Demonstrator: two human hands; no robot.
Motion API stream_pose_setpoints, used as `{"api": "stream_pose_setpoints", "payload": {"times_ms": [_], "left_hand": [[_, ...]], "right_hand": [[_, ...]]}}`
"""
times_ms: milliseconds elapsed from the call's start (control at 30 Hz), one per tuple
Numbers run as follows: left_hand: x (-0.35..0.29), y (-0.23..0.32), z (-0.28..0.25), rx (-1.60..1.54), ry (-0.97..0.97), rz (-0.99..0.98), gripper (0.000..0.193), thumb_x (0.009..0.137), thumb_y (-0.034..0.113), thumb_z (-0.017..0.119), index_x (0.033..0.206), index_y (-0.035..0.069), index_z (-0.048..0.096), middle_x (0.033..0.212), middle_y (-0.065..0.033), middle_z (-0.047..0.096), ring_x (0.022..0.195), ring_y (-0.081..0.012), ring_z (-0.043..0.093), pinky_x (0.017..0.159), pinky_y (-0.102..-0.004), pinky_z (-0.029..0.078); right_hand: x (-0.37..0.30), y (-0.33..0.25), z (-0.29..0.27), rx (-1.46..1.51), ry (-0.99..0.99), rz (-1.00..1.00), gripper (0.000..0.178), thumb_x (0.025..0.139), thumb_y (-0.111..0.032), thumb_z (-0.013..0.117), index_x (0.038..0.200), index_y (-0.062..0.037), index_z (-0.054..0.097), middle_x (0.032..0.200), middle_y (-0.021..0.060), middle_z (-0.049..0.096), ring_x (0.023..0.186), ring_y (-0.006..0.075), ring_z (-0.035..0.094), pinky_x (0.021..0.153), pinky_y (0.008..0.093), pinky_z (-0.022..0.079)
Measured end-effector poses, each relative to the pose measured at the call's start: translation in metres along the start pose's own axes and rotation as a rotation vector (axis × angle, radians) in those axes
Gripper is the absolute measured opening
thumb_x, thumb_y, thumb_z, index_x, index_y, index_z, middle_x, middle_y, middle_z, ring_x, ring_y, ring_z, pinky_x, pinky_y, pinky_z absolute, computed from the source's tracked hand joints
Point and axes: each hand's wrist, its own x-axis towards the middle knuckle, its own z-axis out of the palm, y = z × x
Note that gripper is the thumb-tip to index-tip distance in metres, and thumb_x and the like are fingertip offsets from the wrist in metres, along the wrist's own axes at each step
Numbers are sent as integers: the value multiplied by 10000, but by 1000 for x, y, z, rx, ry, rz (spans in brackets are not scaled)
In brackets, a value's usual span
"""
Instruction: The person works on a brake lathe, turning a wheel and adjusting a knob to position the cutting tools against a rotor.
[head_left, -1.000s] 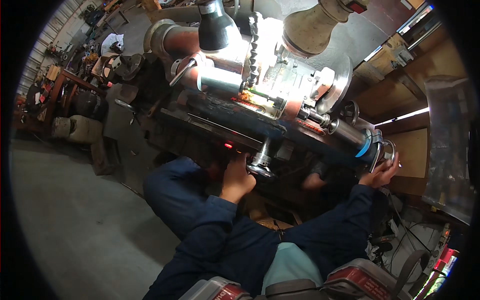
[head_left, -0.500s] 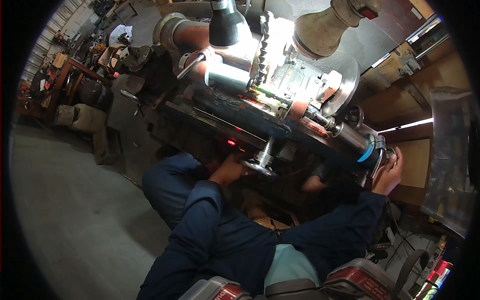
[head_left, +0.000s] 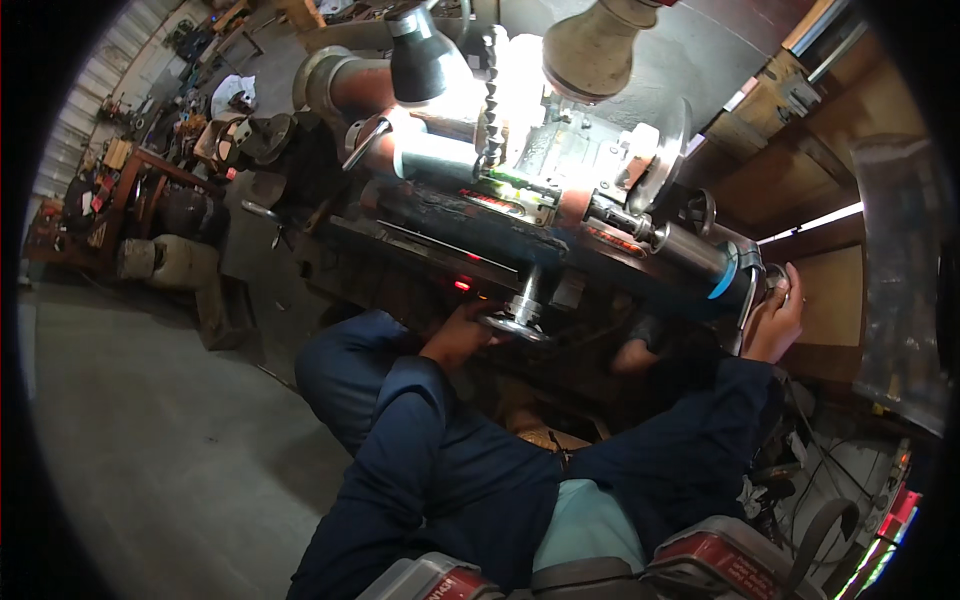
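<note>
My left hand (head_left: 460,337) is closed at the left rim of a shiny metal handwheel (head_left: 513,326) on the front of a bench machine, with its fingertips partly hidden. At the machine's right end, my right hand (head_left: 773,318) curls around a small round metal handle (head_left: 776,276), beside a bent bar lever (head_left: 748,298). Left of that hand lies a steel cylinder (head_left: 692,252) with a blue band (head_left: 724,272). A slim shaft (head_left: 608,213) runs between this cylinder and a bright sleeve (head_left: 437,156) on the left, near a grinding wheel (head_left: 668,160).
A dark lamp (head_left: 422,62) hangs over the machine on the left, and a beige bell-shaped housing (head_left: 588,52) on the right. A lever (head_left: 262,209) sticks out at left. Wooden panels (head_left: 815,290) and a plastic sheet (head_left: 895,270) stand at right. Cluttered shelving (head_left: 130,190) is far left.
The view has shifted a little, so the machine's upper part sits further left. Both hands stay where they were on the machine, and the right fingers have moved slightly on the handle.
</note>
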Motion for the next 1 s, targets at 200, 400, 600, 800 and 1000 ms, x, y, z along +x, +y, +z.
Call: {"api": "stream_pose_setpoints", "payload": {"times_ms": [200, 400, 600, 800, 1000], "left_hand": [[13, -18, -15, 347, 46, 59, 578, 747, 0, 607, 1314, -27, 497, 1186, -178, 627, 1077, -273, 624, 911, -339, 508], [-57, 80, -28, 829, 128, 282, 477, 836, 150, 675, 1265, -21, 554, 1073, -171, 692, 957, -249, 676, 856, -355, 523], [-69, 214, -50, 958, 894, 1021, 151, 940, 106, 575, 999, -22, 627, 785, -52, 647, 674, -93, 579, 650, -257, 477], [18, 272, -91, 1351, 606, 1090, 326, 975, 163, 523, 1274, 35, 538, 1356, -193, 512, 1281, -336, 474, 1036, -390, 388], [30, 272, -95, 1360, 590, 941, 388, 988, 95, 466, 1373, 80, 420, 1368, -219, 491, 1281, -390, 454, 1004, -393, 409]], "right_hand": [[-34, 11, 33, 192, 416, 2, 464, 1018, -375, 435, 1280, -9, 545, 1231, 180, 603, 1112, 312, 596, 940, 379, 459], [-36, 15, 27, 120, 409, -54, 448, 1018, -342, 431, 1305, -5, 499, 1235, 227, 574, 1112, 380, 591, 911, 414, 485], [8, -10, -13, 136, 45, 12, 296, 959, -158, 506, 1215, -24, 573, 1081, 223, 647, 1009, 397, 626, 831, 417, 505], [38, -5, -13, -26, -273, 102, 261, 955, -192, 517, 1128, -29, 627, 1029, 213, 666, 973, 385, 635, 837, 424, 491], [-25, 2, 7, 182, 220, 15, 414, 992, -230, 471, 1328, 12, 474, 1259, 243, 561, 1134, 384, 574, 978, 407, 437]]}}
